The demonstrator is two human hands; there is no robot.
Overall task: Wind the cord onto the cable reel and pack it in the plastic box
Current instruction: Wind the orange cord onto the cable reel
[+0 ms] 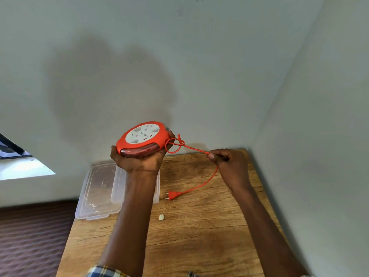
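Note:
My left hand (145, 159) grips an orange cable reel (142, 138) with a white socket face, held up above the wooden table (199, 226). Most of the orange cord is wound inside the reel. A loose kinked loop of cord (175, 144) leaves the reel's right side and runs to my right hand (227, 161), which pinches it. From there the cord hangs down to the orange plug (172, 195), which lies on the table. The clear plastic box (119, 182) stands open under my left forearm, its lid (95, 190) lying flat to the left.
A small white piece (161, 217) lies on the table near the middle. Grey walls meet in a corner behind and to the right of the table. A dark carpet (34, 236) covers the floor on the left. A window (18, 156) sits at the left edge.

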